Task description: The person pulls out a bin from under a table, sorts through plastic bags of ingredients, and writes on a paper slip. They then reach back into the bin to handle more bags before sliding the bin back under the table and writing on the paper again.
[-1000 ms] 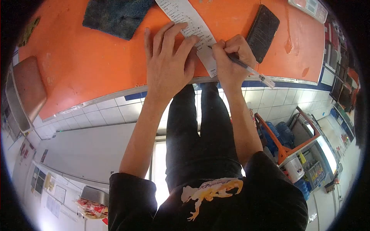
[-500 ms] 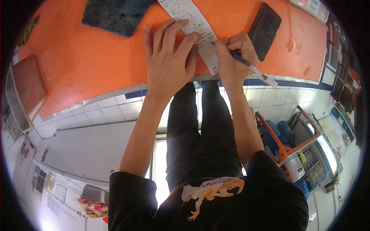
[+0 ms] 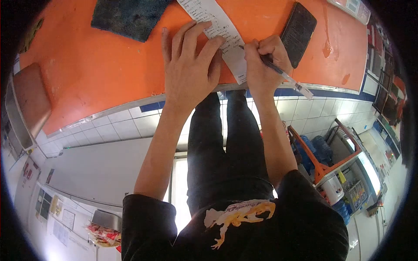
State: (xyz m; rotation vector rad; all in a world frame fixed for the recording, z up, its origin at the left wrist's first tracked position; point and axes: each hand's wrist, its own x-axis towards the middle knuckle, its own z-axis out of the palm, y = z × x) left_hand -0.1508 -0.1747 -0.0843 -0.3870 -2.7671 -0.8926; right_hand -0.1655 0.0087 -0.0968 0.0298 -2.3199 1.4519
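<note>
A long white paper strip (image 3: 235, 65) covered in handwriting lies at a slant on the orange tabletop (image 3: 100, 74). My left hand (image 3: 190, 65) rests flat with its fingers spread, the fingertips on the strip's left side. In my right hand (image 3: 267, 65) is a clear pen with a dark grip (image 3: 285, 76), its tip at the paper near the lower lines of writing. Just right of that hand lies a dark phone (image 3: 298, 35), face orientation unclear.
A dark cloth (image 3: 130, 17) lies at the table's upper left. At the upper right sits a pale device (image 3: 352, 8), with a wet streak near it. A metal container (image 3: 21, 108) stands at the far left. An orange-framed rack (image 3: 322, 169) is at the lower right.
Both hands remain almost where they were. The pen tip has shifted very slightly, and the whole view has moved a little.
</note>
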